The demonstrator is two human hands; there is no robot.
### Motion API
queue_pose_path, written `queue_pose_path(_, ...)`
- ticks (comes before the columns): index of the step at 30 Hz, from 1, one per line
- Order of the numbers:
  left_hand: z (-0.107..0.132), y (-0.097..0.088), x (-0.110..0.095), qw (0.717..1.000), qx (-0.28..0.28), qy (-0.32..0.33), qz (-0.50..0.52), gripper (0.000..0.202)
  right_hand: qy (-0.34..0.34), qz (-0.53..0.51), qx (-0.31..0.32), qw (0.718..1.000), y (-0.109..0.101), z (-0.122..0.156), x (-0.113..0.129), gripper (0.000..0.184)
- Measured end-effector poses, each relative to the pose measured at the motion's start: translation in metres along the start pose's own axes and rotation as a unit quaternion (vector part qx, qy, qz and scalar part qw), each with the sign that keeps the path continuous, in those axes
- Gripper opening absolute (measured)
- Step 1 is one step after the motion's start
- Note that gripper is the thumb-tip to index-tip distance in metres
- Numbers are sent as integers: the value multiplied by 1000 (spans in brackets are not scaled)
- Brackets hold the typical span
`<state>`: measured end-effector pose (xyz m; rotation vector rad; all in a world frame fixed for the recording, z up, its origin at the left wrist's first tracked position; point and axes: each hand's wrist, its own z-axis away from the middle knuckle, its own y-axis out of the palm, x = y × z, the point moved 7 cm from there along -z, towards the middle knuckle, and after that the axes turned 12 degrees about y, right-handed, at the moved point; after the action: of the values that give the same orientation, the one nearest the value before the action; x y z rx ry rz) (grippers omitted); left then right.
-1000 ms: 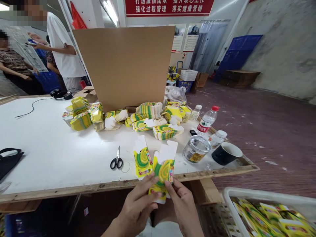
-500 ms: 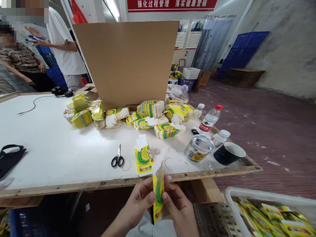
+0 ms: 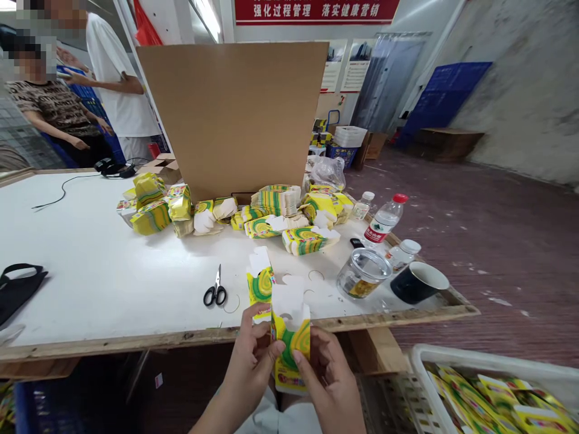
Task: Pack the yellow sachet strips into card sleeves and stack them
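Observation:
A yellow and green printed carton [image 3: 292, 343], its white top flap raised, is held upright at the table's front edge. My left hand [image 3: 256, 355] grips its left side, thumb across the front. On the right side, my right hand [image 3: 328, 374] closes on the same carton with its thumb on the printed face. Just behind lies another flat carton [image 3: 260, 283] of the same print, partly covered by the held one. Black-handled scissors [image 3: 216, 292] rest to the left, beside a thin rubber band [image 3: 232, 304].
Bundles of folded cartons [image 3: 275, 202] line the back, before a tall cardboard sheet [image 3: 235, 114]. At right stand a clear jar [image 3: 362, 274], a dark mug [image 3: 418, 282] and a water bottle [image 3: 384, 222]. A white basket [image 3: 493, 355] holds flat cartons. Two people are at the far left.
The carton in my hands has turned from edge-on to face me, showing its broad front and white flap. Both hands still hold it. At far left, a seated person has shifted slightly.

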<state>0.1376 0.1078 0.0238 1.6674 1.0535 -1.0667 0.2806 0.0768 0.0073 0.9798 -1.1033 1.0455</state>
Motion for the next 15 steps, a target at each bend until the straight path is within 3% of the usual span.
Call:
queue_pose_path(3, 1, 4, -8, 997, 79, 2, -16, 50, -18, -20, 28, 999, -5, -1, 4, 50)
queue_pose_path(8, 7, 13, -9, 984, 138, -61, 95, 31, 14, 41, 66, 997, -14, -1, 12, 30)
queue_pose_path(11, 12, 16, -6, 978, 128, -88, 137, 49, -5, 87, 68, 994, -13, 1, 19, 36)
queue_pose_path(13, 14, 15, -5, 980, 124, -86, 127, 71, -27, 89, 34, 995, -16, 0, 23, 32)
queue_pose_path(15, 14, 15, -4, 981, 138, -83, 109, 73, -44, 70, -9, 997, -22, -1, 24, 30)
